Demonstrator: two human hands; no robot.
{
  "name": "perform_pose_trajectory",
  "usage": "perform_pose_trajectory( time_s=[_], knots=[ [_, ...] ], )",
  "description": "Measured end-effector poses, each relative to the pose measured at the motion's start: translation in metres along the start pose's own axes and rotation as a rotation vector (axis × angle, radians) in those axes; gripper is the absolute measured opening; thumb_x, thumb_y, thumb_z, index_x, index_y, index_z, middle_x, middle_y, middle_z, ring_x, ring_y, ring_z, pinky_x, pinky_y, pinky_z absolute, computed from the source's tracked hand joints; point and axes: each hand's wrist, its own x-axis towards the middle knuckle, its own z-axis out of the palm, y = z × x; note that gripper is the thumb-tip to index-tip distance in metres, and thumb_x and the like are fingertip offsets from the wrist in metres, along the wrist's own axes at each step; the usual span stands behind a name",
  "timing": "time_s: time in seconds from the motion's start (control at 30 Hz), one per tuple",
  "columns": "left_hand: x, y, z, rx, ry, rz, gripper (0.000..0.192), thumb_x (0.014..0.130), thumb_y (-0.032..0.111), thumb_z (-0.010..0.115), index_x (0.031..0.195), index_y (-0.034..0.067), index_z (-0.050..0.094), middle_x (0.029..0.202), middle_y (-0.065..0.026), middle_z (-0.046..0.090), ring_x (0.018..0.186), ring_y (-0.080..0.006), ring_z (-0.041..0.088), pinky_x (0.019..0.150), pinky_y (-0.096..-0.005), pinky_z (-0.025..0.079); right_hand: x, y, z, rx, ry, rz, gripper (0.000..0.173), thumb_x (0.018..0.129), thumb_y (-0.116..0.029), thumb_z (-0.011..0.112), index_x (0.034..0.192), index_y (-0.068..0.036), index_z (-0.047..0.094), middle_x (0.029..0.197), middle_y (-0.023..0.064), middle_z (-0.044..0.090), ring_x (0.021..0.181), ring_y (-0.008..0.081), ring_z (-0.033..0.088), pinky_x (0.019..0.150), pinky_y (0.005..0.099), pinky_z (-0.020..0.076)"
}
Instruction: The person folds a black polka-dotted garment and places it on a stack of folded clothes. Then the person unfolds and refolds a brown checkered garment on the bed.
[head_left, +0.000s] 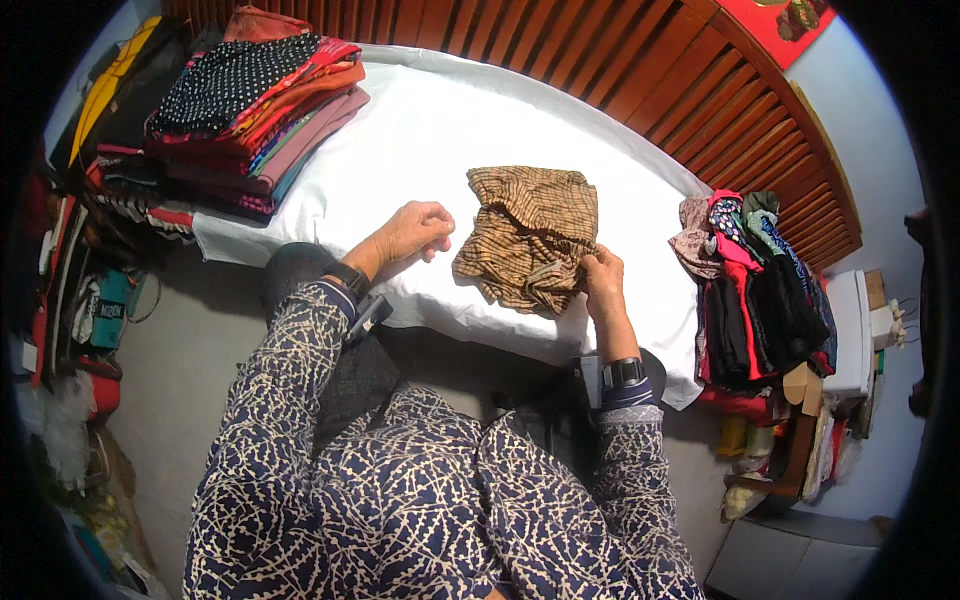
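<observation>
A brown-and-black patterned cloth garment (536, 225), bunched and gathered across its middle, lies on the white sheet (420, 135) in front of me. At its lower right edge, my right hand (604, 277) pinches the fabric between thumb and fingers. My left hand (420, 231) is off to the left of the garment, not touching it, with its fingers loosely curled above the sheet and nothing seen in them. Both wrists wear dark bands.
Folded clothes are stacked in a tall pile (262, 112) at the left end. Rolled and folded garments (757, 300) sit at the right end. A slatted wooden headboard (637, 67) runs along the far side. Bags and boxes stand at both sides.
</observation>
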Motion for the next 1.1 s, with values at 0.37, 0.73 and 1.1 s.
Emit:
perform_pose_trajectory(
  time_s=[0.37,0.73,1.1],
  knots=[
    [0.009,-0.018,0.004,0.111,0.059,0.067,0.035,0.094,0.023,0.066,0.114,-0.005,0.059,0.076,-0.0067,0.064,0.061,-0.0124,0.057,0.054,-0.0269,0.050,0.008,-0.016,0.016,-0.781,0.017,-0.123,0.032,0.083,-0.021,0.071,0.100,0.006,0.066,0.085,0.0149,0.071,0.076,0.0223,0.067,0.073,0.0379,0.0533],
    [0.020,0.003,0.044,0.672,0.286,0.260,0.070,0.085,0.036,0.075,0.137,0.000,0.045,0.133,-0.0224,0.052,0.120,-0.0355,0.057,0.102,-0.0441,0.048,-0.008,-0.099,0.005,0.000,-0.312,-0.343,0.015,0.102,-0.009,0.055,0.108,0.002,0.063,0.090,0.0032,0.068,0.079,0.0077,0.063,0.071,0.0226,0.0535],
    [0.047,0.020,0.077,0.867,0.161,0.376,0.043,0.085,0.022,0.065,0.124,0.002,0.062,0.116,-0.0175,0.065,0.112,-0.0339,0.061,0.100,-0.0462,0.048,-0.038,-0.225,-0.024,-0.158,-0.315,-0.588,0.018,0.103,-0.011,0.055,0.106,0.002,0.066,0.088,0.0059,0.070,0.076,0.0088,0.067,0.067,0.0226,0.0564]
  ],
)
